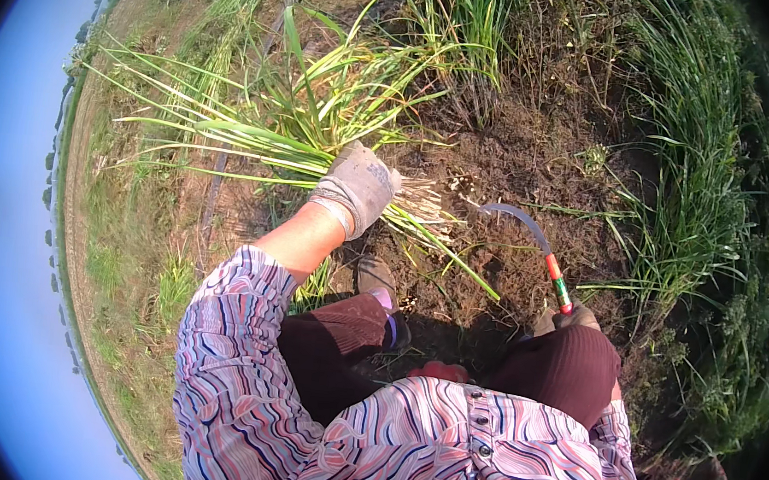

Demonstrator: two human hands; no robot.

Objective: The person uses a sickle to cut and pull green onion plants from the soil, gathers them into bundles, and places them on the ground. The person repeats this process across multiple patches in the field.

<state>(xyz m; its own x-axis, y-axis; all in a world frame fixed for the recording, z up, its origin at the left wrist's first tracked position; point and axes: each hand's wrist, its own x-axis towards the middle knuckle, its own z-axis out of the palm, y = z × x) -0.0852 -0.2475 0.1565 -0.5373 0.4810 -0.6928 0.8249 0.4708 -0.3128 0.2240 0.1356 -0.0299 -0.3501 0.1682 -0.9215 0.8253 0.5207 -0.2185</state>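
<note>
My left hand (355,188), in a dirty pale work glove, is closed round a bundle of long green grass stalks (260,143). The leafy ends fan out to the left, and the pale cut ends (421,199) stick out on the right of the glove. Beside my right knee, my gloved right hand (571,319) grips a sickle (554,273) by its red, orange and green handle. Its curved metal blade (521,215) points up and bends left toward the cut ends, apart from them. My knee partly hides the right hand.
Standing grass (465,26) grows in a clump ahead, with a dense row of tall grass (689,158) along the right. Brown soil (502,168) with dry litter lies between. A thin dark hose (214,188) runs along the ground at left. My shoe (375,278) rests near the bundle.
</note>
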